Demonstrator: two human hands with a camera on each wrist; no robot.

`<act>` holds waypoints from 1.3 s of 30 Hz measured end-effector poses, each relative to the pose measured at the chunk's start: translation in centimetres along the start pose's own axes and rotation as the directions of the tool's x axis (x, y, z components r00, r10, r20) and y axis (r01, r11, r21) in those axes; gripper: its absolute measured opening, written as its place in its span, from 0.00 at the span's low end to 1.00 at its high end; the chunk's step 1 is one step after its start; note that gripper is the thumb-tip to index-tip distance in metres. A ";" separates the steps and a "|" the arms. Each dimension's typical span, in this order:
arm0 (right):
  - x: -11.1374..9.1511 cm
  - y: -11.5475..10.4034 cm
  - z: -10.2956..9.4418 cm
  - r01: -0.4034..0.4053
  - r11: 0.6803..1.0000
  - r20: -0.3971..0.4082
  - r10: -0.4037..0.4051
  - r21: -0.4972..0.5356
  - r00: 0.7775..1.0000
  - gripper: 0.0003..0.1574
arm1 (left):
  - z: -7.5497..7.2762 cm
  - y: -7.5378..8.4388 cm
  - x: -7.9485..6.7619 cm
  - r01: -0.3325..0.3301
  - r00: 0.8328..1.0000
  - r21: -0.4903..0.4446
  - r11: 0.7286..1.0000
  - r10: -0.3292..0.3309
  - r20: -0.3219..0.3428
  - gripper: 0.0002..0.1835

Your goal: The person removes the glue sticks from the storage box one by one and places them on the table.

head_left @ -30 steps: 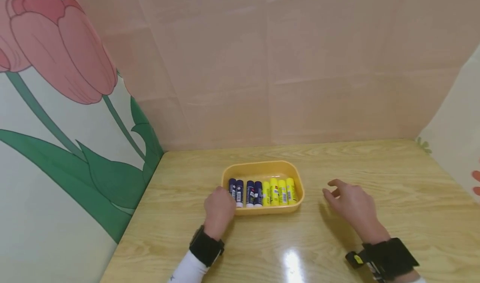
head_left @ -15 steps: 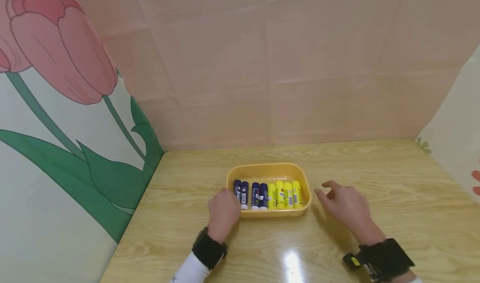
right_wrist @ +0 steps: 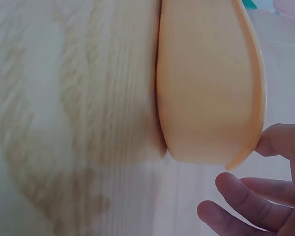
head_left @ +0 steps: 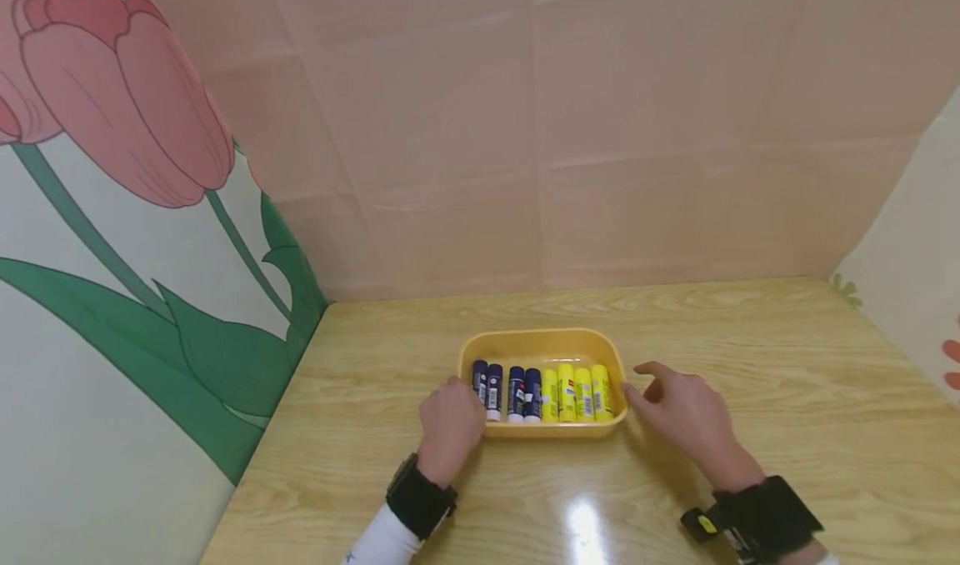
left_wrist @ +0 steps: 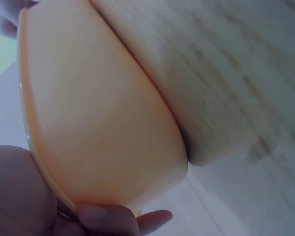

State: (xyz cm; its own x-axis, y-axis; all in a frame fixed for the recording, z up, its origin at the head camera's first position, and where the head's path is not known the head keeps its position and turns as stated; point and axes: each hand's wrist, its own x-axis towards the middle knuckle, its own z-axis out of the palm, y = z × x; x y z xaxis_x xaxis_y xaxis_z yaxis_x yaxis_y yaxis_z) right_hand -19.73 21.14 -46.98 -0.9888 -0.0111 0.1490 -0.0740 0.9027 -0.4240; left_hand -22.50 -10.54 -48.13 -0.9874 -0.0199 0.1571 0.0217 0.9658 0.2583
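A shallow yellow plastic tray point(head_left: 555, 432) sits on the table, holding a row of several dark blue glue sticks point(head_left: 517, 392) on the left and several yellow glue sticks point(head_left: 585, 394) on the right. My left hand point(head_left: 452, 419) grips the tray's left end; in the left wrist view its fingers point(left_wrist: 108, 219) curl at the rim. At the opposite end is my right hand point(head_left: 686, 411), its thumb right at the rim. The right wrist view shows its other fingers point(right_wrist: 255, 204) spread loosely below the tray's corner, around nothing.
The wood-grain table point(head_left: 360, 365) extends on both sides of the tray. A pinkish-brown sheet point(head_left: 540, 132) hangs behind it. On the left stands a panel with painted tulips point(head_left: 127, 90), on the right a pale panel point(head_left: 915, 273).
The tray has slid right and slightly nearer along with my left hand. My right hand has moved left, bringing its thumb up to the tray's right rim.
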 end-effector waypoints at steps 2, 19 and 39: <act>0.1 -0.1 0.0 0.002 1.000 -0.003 -0.002 0.012 1.000 0.32 | -0.2 -0.1 0.1 -0.003 1.000 -0.016 1.000 0.003 -0.005 0.13; 0.4 -0.8 0.4 0.017 0.999 -0.010 -0.017 0.050 1.000 0.27 | 0.0 -0.4 0.6 -0.009 1.000 -0.028 1.000 0.010 0.029 0.10; 0.1 -1.4 -0.4 -0.006 1.000 0.008 0.006 -0.004 1.000 0.26 | 0.2 0.6 0.2 -0.026 0.998 -0.008 1.000 0.026 0.057 0.10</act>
State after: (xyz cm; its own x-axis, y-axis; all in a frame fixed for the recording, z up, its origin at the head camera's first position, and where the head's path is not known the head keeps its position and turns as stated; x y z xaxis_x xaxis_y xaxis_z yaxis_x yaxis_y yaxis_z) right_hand -19.67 20.01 -46.00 -0.9903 -0.0090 0.1390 -0.0673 0.9045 -0.4212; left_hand -22.69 -9.96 -48.14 -0.9938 0.0205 0.1094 0.0487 0.9638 0.2621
